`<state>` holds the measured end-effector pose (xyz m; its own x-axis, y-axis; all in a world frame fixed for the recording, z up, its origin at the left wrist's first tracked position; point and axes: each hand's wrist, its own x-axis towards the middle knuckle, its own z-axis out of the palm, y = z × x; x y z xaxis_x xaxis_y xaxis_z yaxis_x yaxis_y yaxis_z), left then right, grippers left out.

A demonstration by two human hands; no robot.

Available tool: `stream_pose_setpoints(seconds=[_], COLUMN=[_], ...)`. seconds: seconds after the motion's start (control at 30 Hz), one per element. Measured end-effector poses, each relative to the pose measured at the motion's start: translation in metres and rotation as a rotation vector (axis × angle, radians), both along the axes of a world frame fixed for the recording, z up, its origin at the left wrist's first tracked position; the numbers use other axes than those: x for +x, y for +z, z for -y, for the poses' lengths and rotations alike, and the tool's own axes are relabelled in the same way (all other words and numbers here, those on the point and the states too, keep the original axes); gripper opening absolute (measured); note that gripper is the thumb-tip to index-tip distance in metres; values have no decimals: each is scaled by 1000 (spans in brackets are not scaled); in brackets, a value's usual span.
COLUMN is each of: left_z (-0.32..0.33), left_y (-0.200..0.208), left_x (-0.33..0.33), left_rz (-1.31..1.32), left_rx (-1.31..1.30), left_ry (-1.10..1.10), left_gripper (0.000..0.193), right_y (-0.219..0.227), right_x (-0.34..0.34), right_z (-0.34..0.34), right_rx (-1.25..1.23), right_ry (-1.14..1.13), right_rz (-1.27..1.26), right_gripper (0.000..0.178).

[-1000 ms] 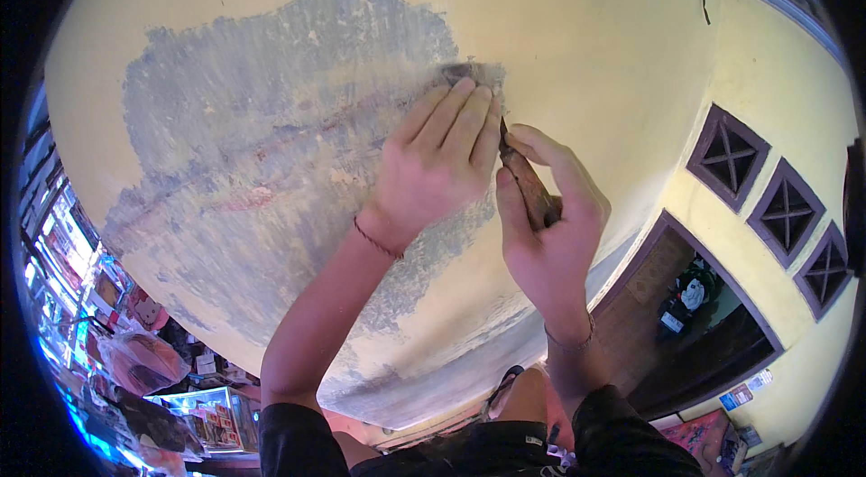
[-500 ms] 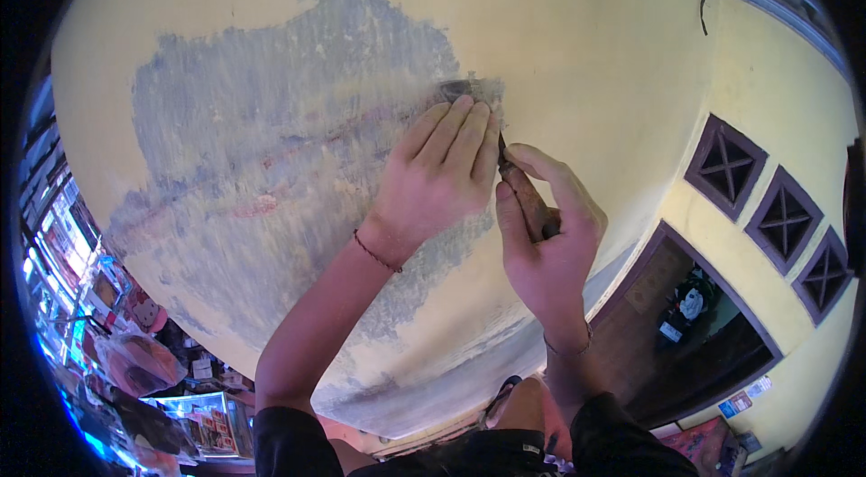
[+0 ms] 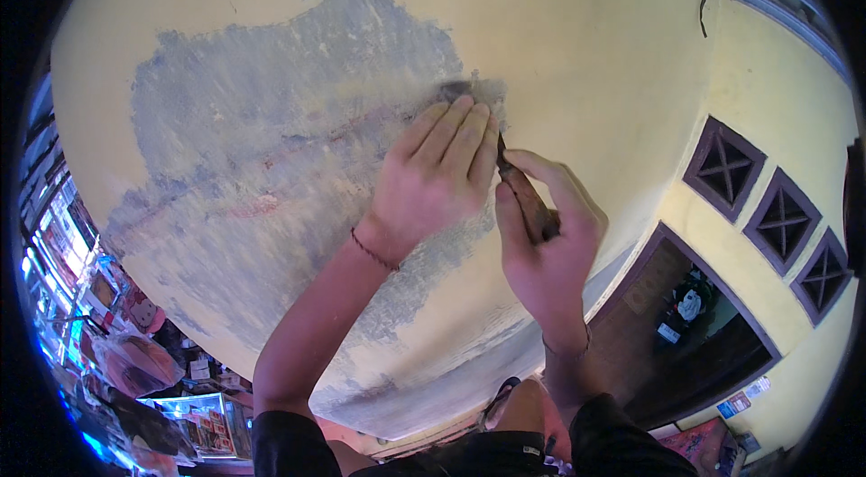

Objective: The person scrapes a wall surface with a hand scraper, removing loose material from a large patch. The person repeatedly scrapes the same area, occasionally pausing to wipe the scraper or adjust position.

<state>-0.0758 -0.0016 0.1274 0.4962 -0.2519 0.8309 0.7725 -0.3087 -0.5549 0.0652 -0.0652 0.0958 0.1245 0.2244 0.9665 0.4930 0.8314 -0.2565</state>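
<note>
My right hand [image 3: 559,251] is closed around the worn wooden handle of a scraper [image 3: 527,199], thumb and index finger near its neck. The scraper's dark blade [image 3: 456,90] lies against a pale yellow wall [image 3: 586,35], at the upper right of a rough grey patch [image 3: 298,62]. Flat over the blade rests my left hand [image 3: 435,161], its fingers stretched out and covering most of the metal. Across the patch runs an uneven reddish line, with an exposed reddish spot [image 3: 257,205] left of my left wrist.
On the right are a dark-framed doorway [image 3: 686,324] and several brown vents with crossed bars [image 3: 727,168]. At the lower left stand a glass display case [image 3: 212,423] and cluttered goods. A short black cable [image 3: 704,9] hangs at the upper right.
Both hands and the scraper keep nearly the same place on the wall. Only a very slight shift of the blade and the view shows.
</note>
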Motion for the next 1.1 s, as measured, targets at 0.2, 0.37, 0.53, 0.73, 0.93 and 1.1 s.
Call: stream_pose_setpoints(seconds=[0.2, 0.37, 0.53, 0.73, 0.93, 1.1], left_z=[-4, -3, -3, -2, -2, -5], left_y=[2, 0, 5, 5, 3, 5], left_x=[0, 2, 3, 1, -1, 0], left_rz=[10, 14, 32, 19, 10, 35], left_rx=[-7, -30, 12, 4, -14, -12], left_ry=[-21, 37, 45, 36, 20, 13], left_gripper=[21, 22, 22, 22, 22, 23], right_y=[5, 3, 6, 10, 11, 12], right_x=[0, 3, 1, 1, 0, -3], right_z=[3, -3, -9, 4, 1, -2], right_rx=[33, 11, 54, -67, -37, 53], right_ry=[-31, -70, -69, -36, -47, -12], right_rz=[3, 33, 42, 9, 29, -9], right_gripper=[31, 30, 30, 28, 27, 26])
